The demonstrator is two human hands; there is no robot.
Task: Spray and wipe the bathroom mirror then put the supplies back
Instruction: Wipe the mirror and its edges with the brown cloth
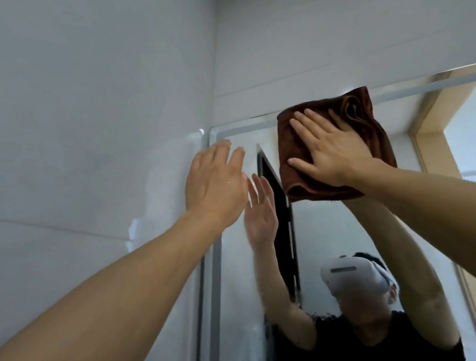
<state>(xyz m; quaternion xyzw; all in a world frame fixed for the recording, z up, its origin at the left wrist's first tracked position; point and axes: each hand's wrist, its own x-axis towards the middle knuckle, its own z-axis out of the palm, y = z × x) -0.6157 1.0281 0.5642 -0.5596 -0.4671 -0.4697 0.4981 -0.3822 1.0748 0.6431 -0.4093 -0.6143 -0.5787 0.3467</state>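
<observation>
The right hand (332, 150) presses the brown cloth (375, 136) flat at the mirror (341, 227) top edge, unwiped glass stretching below, while the left hand (216, 183) rests open, empty, near the mirror's left edge.

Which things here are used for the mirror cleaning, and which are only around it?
For the job:
- mirror
- brown cloth, pressed flat by the right hand
- left hand, open, at the mirror's left edge

Only around:
- tiled wall
</observation>
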